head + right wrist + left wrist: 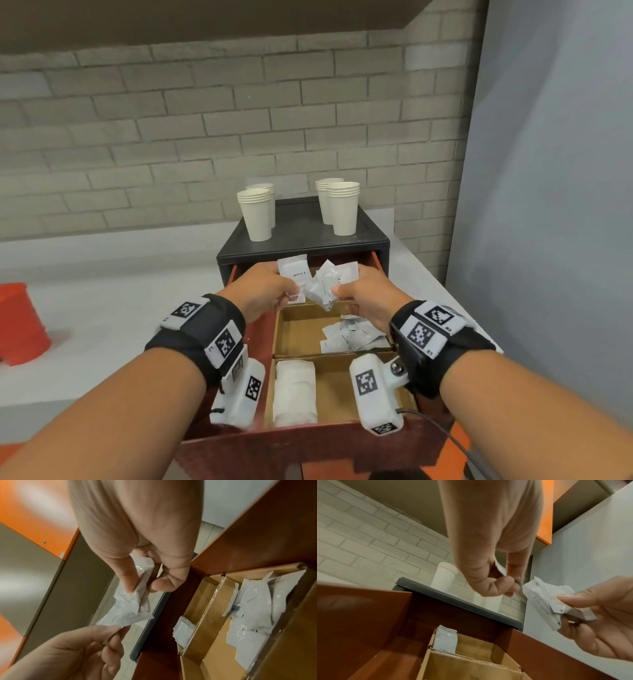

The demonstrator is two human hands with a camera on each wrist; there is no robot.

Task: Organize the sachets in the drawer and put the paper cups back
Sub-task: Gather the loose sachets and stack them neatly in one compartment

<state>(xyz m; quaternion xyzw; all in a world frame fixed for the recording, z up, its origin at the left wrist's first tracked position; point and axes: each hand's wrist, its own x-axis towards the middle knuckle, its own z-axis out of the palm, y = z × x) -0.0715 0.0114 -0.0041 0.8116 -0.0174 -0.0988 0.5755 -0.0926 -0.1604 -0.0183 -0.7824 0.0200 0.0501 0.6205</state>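
Note:
Over the open red drawer my left hand pinches a white sachet marked "Cream". My right hand grips a crumpled bunch of sachets right beside it. The right wrist view shows the bunch between thumb and fingers, with the left hand pinching its lower edge. In the left wrist view the left hand pinches its sachet. More loose sachets lie in the middle cardboard compartment. A neat white stack fills the near one. Paper cup stacks stand on the black cabinet.
The cabinet sits on a white counter against a brick wall. An orange-red container stands at the far left of the counter. A grey wall panel closes off the right side.

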